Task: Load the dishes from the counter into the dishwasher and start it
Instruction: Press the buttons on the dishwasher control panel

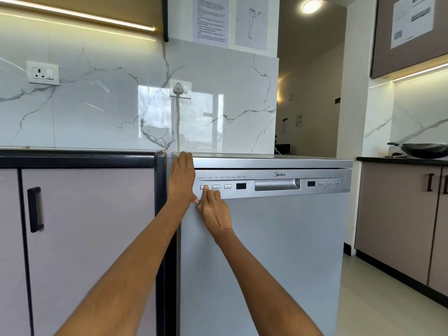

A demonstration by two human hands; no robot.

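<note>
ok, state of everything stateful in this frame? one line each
dishwasher door: closed
leftmost panel button: right index fingertip on it
panel displays: dark
left hand: flat, fingers straight, resting on the dishwasher's top left corner
right hand: other fingers curled, holding nothing
wall plug: plugged in, cord hanging down behind the dishwasher
left cabinet door: closed
ceiling light: on

To my right a dark bench (378, 159) runs along the marble wall, and a black wok (424, 149) sits on it near the edge of my view. Beside the wok lies something small I cannot make out. Ahead, the silver dishwasher (266, 238) stands on the pale tiled floor (378, 306).
</note>
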